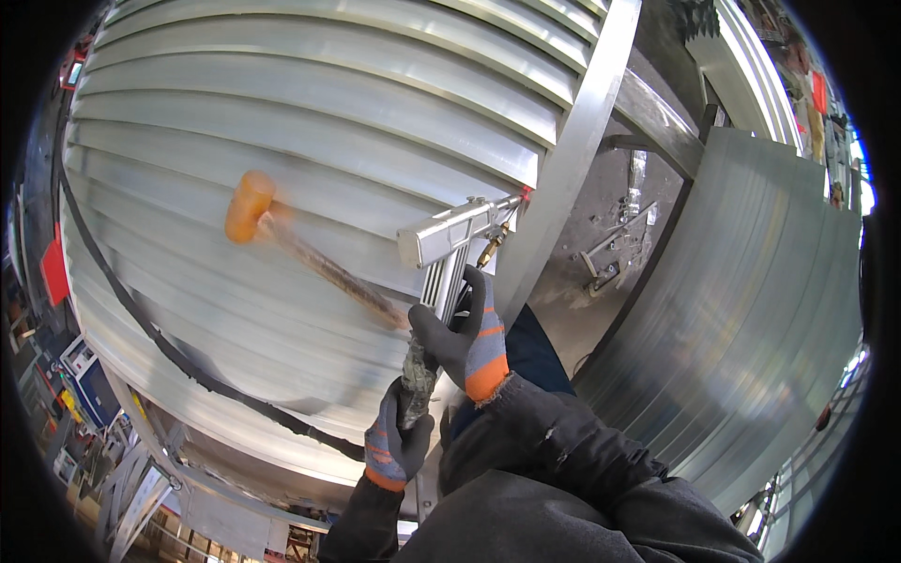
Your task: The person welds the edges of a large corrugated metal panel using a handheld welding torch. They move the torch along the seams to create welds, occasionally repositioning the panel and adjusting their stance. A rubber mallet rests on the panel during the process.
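My right hand (474, 338), in a grey and orange work glove with dark fingers, is closed round the ribbed grip of a silver pneumatic tool (450, 233). The tool has a brass fitting, and its nose points at the metal frame bar (572, 159), where a small red spot shows. Lower down, my left hand (396, 441) grips the tool's tape-wrapped lower end (417, 380). A black hose (202, 375) curves away from beside that hand to the left. Left of the tool lies a mallet (251, 206) with an orange head and a wooden handle, slightly blurred.
Long overlapping metal slats (310, 113) fill the left side under the mallet. A stack of metal strips (723, 328) stands at the right. Between them, loose metal pieces (615, 244) lie on the floor. A blue machine (86, 380) stands at the far left.
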{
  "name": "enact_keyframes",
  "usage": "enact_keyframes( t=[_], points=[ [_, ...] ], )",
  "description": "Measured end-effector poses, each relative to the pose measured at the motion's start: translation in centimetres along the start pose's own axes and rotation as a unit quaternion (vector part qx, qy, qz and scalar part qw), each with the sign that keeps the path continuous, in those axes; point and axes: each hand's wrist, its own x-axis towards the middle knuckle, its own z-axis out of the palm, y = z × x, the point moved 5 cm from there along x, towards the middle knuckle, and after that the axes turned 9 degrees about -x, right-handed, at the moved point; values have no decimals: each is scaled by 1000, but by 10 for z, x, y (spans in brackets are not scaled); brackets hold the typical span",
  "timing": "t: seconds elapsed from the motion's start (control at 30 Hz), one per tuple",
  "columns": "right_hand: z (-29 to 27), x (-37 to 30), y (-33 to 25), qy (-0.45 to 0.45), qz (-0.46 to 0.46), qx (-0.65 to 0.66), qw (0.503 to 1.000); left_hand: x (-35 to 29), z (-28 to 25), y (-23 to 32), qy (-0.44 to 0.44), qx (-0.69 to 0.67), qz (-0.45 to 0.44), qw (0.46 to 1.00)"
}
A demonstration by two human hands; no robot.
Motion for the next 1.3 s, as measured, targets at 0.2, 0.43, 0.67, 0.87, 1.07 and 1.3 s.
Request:
enact_keyframes(
  t=[0.2, 0.43, 0.67, 0.87, 1.07, 1.3],
  points=[
    [3, 0, -3, -14, 22, 37, 999, -2, -12, 7, -2, -7, -19, 1000],
    [2, 5, -2, 0, 7, 40, 999, 5, -11, 20, -11, -10, -21, 1000],
    [-1, 5, -6, -10, 21, 61, 998, 5, -11, 30, -18, -9, -21, 1000],
    [-3, 3, -9, 11, 10, 54, 998, 4, -9, 35, -21, -6, -21, 1000],
    [-4, 4, -11, 12, 32, 45, 998, 4, -9, 36, -23, 13, -12, 1000],
    [-7, 1, -15, -9, 56, 62, 997, 3, -9, 40, -27, -4, -17, 999]
  ],
)
